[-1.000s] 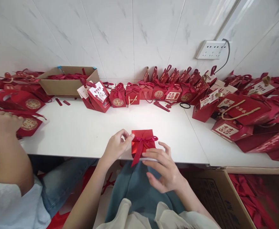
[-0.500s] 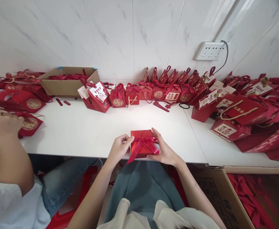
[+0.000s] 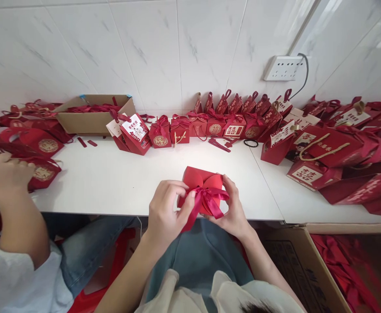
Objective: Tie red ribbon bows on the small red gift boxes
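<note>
A red gift box [image 3: 197,174] with petal-shaped top flaps is tilted up at the table's front edge. A dark pink satin ribbon [image 3: 211,202] is tied in a bow across its top. My left hand [image 3: 168,208] is closed at the box's left side, with thumb and forefinger pinching the ribbon beside the knot. My right hand [image 3: 234,213] grips the box from the right, fingers along its edge and thumb near the front; the underside is hidden.
Finished-looking red boxes [image 3: 215,129] line the wall, with more piled right. A cardboard box [image 3: 92,124] holds ribbons at the back left; another carton [image 3: 289,256] stands lower right. A black ring [image 3: 250,143] lies on the white table [image 3: 112,182]. A co-worker's hand [image 3: 11,171] is at left.
The box has been lifted and tilted, showing more of its top flaps. My left hand has moved from the box's left edge onto the ribbon near the knot; my right hand keeps its hold.
</note>
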{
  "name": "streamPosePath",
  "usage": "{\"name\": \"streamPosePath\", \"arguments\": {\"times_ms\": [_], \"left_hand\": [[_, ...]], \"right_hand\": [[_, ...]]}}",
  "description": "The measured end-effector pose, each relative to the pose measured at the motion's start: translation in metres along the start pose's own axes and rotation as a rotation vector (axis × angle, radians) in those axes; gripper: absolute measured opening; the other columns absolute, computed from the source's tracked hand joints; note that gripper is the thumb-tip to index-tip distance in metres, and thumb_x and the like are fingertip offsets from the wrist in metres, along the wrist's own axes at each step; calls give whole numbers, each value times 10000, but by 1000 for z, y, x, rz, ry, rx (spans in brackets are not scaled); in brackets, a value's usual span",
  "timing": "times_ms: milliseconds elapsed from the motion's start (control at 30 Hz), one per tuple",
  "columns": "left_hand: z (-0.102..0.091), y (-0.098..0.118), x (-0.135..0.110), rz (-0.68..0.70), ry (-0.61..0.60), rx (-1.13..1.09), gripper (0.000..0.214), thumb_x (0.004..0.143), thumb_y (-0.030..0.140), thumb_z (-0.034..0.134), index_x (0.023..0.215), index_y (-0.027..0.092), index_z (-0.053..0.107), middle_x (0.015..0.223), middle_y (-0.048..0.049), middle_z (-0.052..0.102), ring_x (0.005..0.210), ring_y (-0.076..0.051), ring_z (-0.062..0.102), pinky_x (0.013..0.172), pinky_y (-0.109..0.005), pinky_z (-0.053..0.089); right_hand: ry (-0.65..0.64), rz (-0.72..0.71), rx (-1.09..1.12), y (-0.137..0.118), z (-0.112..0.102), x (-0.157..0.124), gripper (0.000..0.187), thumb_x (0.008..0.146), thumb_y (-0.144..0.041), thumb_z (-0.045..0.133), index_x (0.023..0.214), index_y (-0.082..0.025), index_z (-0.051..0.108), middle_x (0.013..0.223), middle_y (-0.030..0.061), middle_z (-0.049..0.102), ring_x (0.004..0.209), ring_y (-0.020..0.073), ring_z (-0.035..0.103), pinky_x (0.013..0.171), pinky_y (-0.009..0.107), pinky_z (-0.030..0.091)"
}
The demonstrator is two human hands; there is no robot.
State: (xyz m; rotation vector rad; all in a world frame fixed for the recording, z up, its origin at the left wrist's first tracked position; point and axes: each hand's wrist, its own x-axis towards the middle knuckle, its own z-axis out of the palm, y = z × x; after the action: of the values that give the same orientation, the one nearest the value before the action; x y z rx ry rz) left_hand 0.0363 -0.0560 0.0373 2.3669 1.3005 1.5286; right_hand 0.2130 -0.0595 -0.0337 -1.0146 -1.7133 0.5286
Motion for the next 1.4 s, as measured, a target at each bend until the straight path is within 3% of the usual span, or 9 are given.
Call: {"name": "streamPosePath", "arguments": {"times_ms": [133,267,467,967,1167,1400], "left_hand": [[6,18,-1,257,108,-1,141,765,129,619,797,184,493,711,-22,608,721,-151,562,654,-293,488],[14,27,-3,363,176,80,140,756,210,645,725,197,509,568,24,554,596,-129,507,677,-340,484],[15,33,-5,413,174,105,163,739,213,651,674,200,503,496,43,491,559,-118,454,702,-360,495],[23,45,-5,430,137,-34,149,743,197,649,690,193,510,544,27,506,586,-122,451,681,-352,481],[26,45,-3,436,107,-55,79,775,169,613,753,175,538,649,-39,560,703,-172,502,640,-317,471],[23,38,-2,454,1,60,72,795,137,595,782,160,528,939,-118,673,820,-195,512,703,-321,474]], "right_hand": [[136,-154,-104,-11,-9,2,864,750,-398,676,1426,-259,156,1354,164,352,1260,313,369,938,503,460],[222,-178,-178,-16,-13,1,862,745,-400,683,1422,-268,165,1341,165,375,1232,330,396,960,551,420],[247,-193,-151,-19,-19,-4,840,754,-344,682,1423,-265,182,1343,162,376,1237,328,400,953,528,438],[280,-176,-234,-28,-42,-20,855,731,-195,686,1421,-277,188,1355,153,373,1239,321,405,938,537,457],[288,-179,-229,-26,-47,-25,862,722,-192,703,1417,-275,199,1362,154,367,1253,327,394,961,549,437],[256,-136,-171,-26,-49,-25,858,730,-195,708,1415,-316,206,1385,138,323,1282,329,359,941,528,467]]}}
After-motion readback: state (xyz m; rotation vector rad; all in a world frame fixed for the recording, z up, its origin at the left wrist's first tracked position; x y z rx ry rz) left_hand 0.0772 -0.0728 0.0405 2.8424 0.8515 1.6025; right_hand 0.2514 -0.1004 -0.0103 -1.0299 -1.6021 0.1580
